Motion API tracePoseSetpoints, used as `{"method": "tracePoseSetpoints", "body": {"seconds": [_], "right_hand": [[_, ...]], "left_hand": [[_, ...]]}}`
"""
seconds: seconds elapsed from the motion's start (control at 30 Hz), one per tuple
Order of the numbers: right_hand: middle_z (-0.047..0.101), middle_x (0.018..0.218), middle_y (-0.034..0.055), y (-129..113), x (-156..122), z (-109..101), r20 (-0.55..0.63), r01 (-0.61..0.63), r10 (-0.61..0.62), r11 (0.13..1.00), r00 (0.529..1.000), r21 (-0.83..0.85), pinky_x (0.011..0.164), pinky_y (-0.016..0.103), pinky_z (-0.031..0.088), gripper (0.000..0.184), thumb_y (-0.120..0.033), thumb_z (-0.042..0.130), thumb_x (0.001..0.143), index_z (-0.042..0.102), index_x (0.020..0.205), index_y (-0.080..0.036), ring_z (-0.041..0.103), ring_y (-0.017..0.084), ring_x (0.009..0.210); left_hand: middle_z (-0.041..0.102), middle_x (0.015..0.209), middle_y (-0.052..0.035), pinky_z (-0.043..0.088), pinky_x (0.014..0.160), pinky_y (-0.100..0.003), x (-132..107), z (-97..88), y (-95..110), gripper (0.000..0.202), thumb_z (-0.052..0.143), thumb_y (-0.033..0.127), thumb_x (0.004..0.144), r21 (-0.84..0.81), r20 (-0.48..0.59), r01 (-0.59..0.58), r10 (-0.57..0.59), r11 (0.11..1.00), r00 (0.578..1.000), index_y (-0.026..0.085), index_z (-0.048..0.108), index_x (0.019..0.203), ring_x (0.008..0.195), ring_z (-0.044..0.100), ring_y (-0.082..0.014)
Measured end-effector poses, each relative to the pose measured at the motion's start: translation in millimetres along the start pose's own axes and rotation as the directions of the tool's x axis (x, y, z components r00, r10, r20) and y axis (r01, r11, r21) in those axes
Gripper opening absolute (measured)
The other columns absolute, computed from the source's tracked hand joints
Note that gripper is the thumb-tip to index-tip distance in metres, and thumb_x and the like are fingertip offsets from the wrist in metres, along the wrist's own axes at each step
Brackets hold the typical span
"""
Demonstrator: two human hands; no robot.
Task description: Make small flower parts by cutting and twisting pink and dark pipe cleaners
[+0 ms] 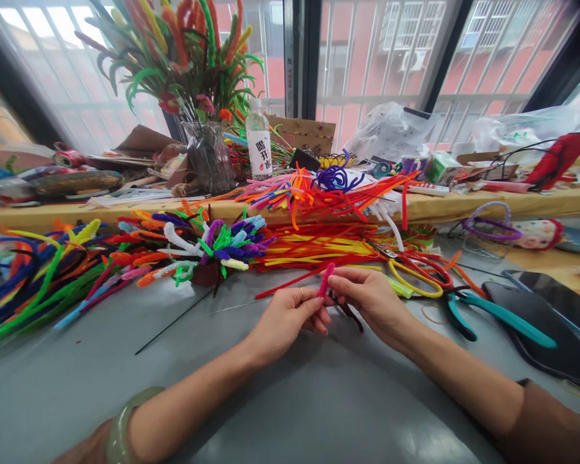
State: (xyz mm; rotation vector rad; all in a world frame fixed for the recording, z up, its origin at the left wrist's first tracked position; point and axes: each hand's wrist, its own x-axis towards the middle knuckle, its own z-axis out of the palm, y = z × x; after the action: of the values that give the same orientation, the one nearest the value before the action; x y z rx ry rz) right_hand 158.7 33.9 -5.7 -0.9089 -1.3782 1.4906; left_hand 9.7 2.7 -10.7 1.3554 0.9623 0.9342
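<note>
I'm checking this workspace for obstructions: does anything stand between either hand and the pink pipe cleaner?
Nothing visible does. The left hand and right hand both have fingers on the pink pipe cleaner. The red and yellow stems lie beyond the hands, not between.

Diffuse daylight through barred windows (352, 74), overexposed upper left; faint sheen on grey tabletop (343, 399), wide-angle stretch and blur toward edges.

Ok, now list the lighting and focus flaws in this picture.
Head view: windows look washed out; head view: outer window frame slants, suggesting wide-angle distortion; head view: pale sheen on the grey tabletop; head view: left-edge stems look smeared, while the hands look sharper.
</note>
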Motion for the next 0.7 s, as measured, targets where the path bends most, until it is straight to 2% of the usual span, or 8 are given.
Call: {"method": "tracePoseSetpoints", "body": {"seconds": [0.1, 0.27, 0.37, 0.47, 0.53, 0.6, 0.7], "right_hand": [[0.057, 0.058, -0.0003, 0, -1, -1, 0.121, -0.059, 0.068, 0.995, 0.99, -0.081, 0.049, 0.021, 0.029, 0.022, -0.034, 0.064, 0.067, 0.066, 0.071, -0.013, 0.044, 0.007, 0.054], [0.055, 0.062, 0.0004, 1, -2, -3, 0.155, -0.045, 0.054, 0.997, 0.986, -0.062, 0.049, 0.021, 0.027, 0.025, -0.036, 0.062, 0.07, 0.066, 0.074, -0.012, 0.04, 0.006, 0.054], [0.056, 0.064, 0.001, 2, -2, -4, 0.155, -0.07, 0.077, 0.996, 0.985, -0.051, 0.05, 0.021, 0.027, 0.025, -0.036, 0.062, 0.07, 0.066, 0.074, -0.012, 0.041, 0.006, 0.055], [0.055, 0.061, 0.0006, 3, -1, -4, 0.126, -0.086, 0.093, 0.995, 0.988, -0.059, 0.048, 0.021, 0.027, 0.025, -0.037, 0.064, 0.067, 0.065, 0.07, -0.012, 0.041, 0.007, 0.054], [0.053, 0.057, -0.0003, 3, -1, -3, 0.099, -0.085, 0.093, 0.993, 0.991, -0.077, 0.046, 0.022, 0.024, 0.027, -0.038, 0.065, 0.065, 0.065, 0.068, -0.012, 0.039, 0.006, 0.05], [0.051, 0.054, -0.0012, 2, -1, -1, 0.067, -0.093, 0.101, 0.99, 0.993, -0.11, 0.045, 0.022, 0.021, 0.027, -0.039, 0.066, 0.064, 0.066, 0.066, -0.012, 0.035, 0.006, 0.047], [0.048, 0.048, -0.0027, -1, -2, 1, 0.009, -0.124, 0.128, 0.975, 0.992, -0.182, 0.044, 0.022, 0.018, 0.024, -0.037, 0.067, 0.061, 0.066, 0.062, -0.013, 0.03, 0.005, 0.045]], "left_hand": [[0.057, 0.064, -0.0006, 0.041, 0.055, -0.02, 2, -1.5, -1, 0.02, 0.055, 0.031, 0.076, -0.205, 0.029, 0.045, -0.04, 0.978, 0.999, 0.012, 0.059, 0.071, 0.052, 0.052, -0.0069], [0.058, 0.067, -0.0011, 0.045, 0.059, -0.018, 0, -4.8, -4, 0.018, 0.057, 0.027, 0.076, -0.431, 0.113, 0.121, -0.079, 0.894, 0.99, 0.01, 0.058, 0.072, 0.053, 0.052, -0.0046], [0.059, 0.068, -0.0014, 0.045, 0.056, -0.016, 0, -5.1, -6, 0.015, 0.059, 0.025, 0.075, -0.482, 0.155, 0.17, -0.108, 0.859, 0.982, 0.01, 0.058, 0.074, 0.052, 0.053, -0.0039], [0.062, 0.074, -0.0046, 0.044, 0.052, -0.016, 1, -5.1, -5, 0.018, 0.058, 0.028, 0.076, -0.417, 0.181, 0.199, -0.133, 0.887, 0.974, 0.011, 0.059, 0.082, 0.05, 0.055, -0.0046], [0.063, 0.078, -0.0059, 0.043, 0.051, -0.018, 1, -6.1, -4, 0.022, 0.059, 0.03, 0.074, -0.319, 0.132, 0.182, -0.146, 0.93, 0.98, 0.012, 0.059, 0.088, 0.051, 0.057, -0.0066], [0.063, 0.078, -0.0044, 0.042, 0.051, -0.019, 2, -8.2, -2, 0.026, 0.064, 0.03, 0.07, -0.229, -0.002, 0.117, -0.12, 0.966, 0.993, 0.013, 0.059, 0.09, 0.053, 0.057, -0.0078], [0.059, 0.072, -0.0011, 0.041, 0.052, -0.019, 3, -11.9, 0, 0.029, 0.069, 0.027, 0.064, -0.236, -0.17, 0.011, -0.052, 0.972, 0.984, 0.013, 0.061, 0.088, 0.052, 0.05, -0.0055]]}}
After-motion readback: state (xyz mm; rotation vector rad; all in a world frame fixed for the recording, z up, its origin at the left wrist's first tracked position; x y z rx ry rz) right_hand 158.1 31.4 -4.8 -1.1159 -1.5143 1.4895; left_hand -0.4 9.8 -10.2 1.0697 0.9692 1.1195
